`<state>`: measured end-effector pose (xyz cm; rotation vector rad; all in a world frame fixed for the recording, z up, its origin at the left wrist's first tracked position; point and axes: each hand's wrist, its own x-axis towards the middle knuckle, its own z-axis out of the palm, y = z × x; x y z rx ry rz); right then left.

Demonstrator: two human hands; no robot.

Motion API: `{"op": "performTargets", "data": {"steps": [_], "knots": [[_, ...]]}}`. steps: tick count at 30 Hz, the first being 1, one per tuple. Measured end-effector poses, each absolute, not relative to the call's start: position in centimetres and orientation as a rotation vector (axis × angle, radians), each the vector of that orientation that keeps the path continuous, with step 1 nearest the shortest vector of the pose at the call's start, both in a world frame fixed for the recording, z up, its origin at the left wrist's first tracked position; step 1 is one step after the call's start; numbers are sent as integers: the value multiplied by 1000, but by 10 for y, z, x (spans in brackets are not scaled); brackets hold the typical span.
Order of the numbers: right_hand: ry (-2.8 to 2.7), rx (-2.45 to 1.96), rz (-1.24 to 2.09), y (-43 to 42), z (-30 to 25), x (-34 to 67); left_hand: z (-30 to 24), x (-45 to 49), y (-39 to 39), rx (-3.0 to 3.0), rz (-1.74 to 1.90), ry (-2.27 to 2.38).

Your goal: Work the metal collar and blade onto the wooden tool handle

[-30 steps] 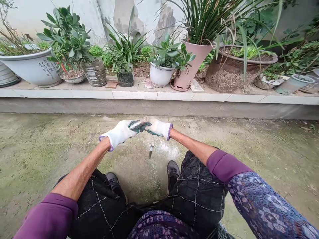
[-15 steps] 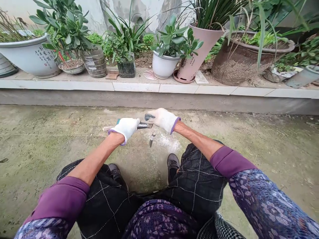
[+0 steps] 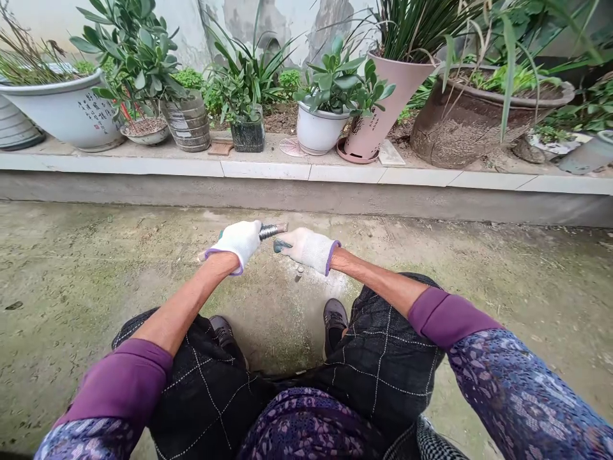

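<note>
My left hand (image 3: 238,241), in a white glove, is closed around a grey metal rod (image 3: 272,229) that looks threaded, held roughly level, its end sticking out to the right. My right hand (image 3: 306,248), also gloved, sits just below and right of the rod's end, fingers curled, holding nothing I can see. Beneath the hands a short metal stub (image 3: 299,272) stands on the concrete by a patch of white dust. I sit low, with my knees and black shoes below the hands.
A raised tiled ledge (image 3: 268,169) runs across the back with several potted plants: a white bowl (image 3: 71,115), a white pot (image 3: 318,131), a leaning pink pot (image 3: 383,105), a large brown pot (image 3: 474,112). Mossy concrete ground spreads left and right.
One second ago both hands gripped the rod together. The right hand has let go and now sits just below the rod's end. The left hand keeps hold of the rod.
</note>
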<state>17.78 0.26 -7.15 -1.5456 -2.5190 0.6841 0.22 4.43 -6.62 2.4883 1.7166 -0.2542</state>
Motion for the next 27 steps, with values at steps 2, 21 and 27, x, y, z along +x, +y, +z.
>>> {"op": "performTargets", "data": {"steps": [2, 21, 27], "knots": [[-2573, -1595, 596, 5, -66, 183, -73, 5, 44, 2597, -415, 1680], [-2479, -1602, 684, 1, -64, 177, -62, 6, 46, 2425, -76, 1682], [-2473, -1588, 470, 16, -48, 205, -71, 11, 39, 2709, -469, 1502]]}}
